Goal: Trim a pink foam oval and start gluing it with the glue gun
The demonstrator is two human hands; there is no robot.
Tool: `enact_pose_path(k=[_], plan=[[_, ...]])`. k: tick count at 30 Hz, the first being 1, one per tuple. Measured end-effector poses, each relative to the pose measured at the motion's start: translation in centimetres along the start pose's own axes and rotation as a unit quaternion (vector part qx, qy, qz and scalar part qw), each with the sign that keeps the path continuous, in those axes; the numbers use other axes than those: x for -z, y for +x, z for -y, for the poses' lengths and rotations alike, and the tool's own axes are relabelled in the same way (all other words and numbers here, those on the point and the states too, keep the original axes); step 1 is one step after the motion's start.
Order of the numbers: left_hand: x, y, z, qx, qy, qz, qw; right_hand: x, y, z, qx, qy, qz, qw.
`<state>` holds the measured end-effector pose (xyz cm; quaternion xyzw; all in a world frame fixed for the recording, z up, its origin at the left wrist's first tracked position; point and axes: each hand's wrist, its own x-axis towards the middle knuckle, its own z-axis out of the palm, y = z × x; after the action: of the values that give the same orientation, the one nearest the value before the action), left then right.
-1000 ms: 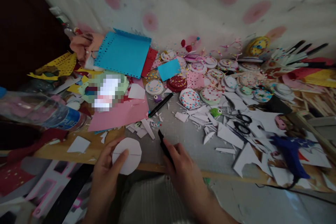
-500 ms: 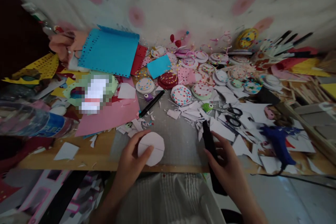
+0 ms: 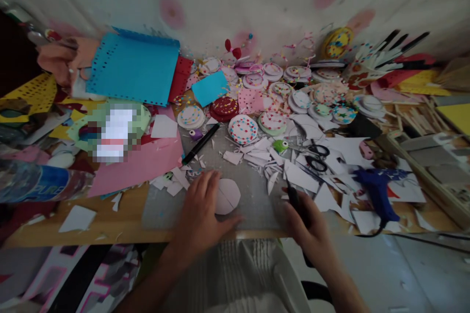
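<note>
A white many-sided paper disc (image 3: 228,196) with a line drawn across it lies on the grey cutting mat (image 3: 253,212). My left hand (image 3: 201,208) is beside the disc, its fingers stretched out over the left edge and the thumb spread below. A black utility knife (image 3: 293,195) is gripped in my right hand (image 3: 308,220), its narrow tip pointing away from me over the mat. White paper offcuts (image 3: 257,154) are heaped just beyond both hands. My right hand is slightly blurred.
Decorated round pieces (image 3: 243,129) crowd the back. Scissors (image 3: 317,156) and a blue glue gun (image 3: 378,190) lie at right, the gun's cord trailing over the edge. A black pen (image 3: 200,144), pink sheet (image 3: 147,164) and plastic bottle (image 3: 44,180) are at left.
My left hand has let go of the disc, which went from being held up to lying on the mat. The right hand has tilted with the knife. The view has shifted slightly.
</note>
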<state>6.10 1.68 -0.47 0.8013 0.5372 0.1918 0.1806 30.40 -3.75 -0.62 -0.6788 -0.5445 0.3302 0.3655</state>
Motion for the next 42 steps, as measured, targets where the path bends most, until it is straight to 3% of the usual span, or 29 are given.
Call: enact_pose_path(k=[5, 10, 14, 23, 32, 38, 42], plan=[[-0.7, -0.1, -0.9, 0.009, -0.060, 0.007, 0.998, -0.6, -0.9, 1.2, 0.057, -0.125, 0.109, 0.985], [1.2, -0.7, -1.5, 0.068, -0.255, 0.011, 0.965, -1.0, -1.5, 2.5, 0.109, -0.121, 0.162, 0.973], [1.9, -0.8, -1.8, 0.111, -0.310, 0.054, 0.943, -1.0, -1.0, 3.5, 0.154, -0.124, 0.195, 0.961], [2.6, -0.5, -2.4, 0.090, -0.326, 0.091, 0.937, -0.5, -0.4, 5.4, 0.215, -0.131, 0.243, 0.937], [3.0, -0.7, -2.4, 0.072, -0.326, 0.124, 0.934, 0.0, -0.3, 5.8, 0.264, -0.174, 0.246, 0.916], [2.4, -1.4, -2.1, 0.067, -0.333, 0.089, 0.936, 0.2, -0.4, 5.9, 0.272, -0.174, 0.241, 0.915], [1.9, -1.5, -2.3, 0.055, -0.309, 0.027, 0.949, 0.1, -0.7, 5.7, 0.264, -0.170, 0.225, 0.923]])
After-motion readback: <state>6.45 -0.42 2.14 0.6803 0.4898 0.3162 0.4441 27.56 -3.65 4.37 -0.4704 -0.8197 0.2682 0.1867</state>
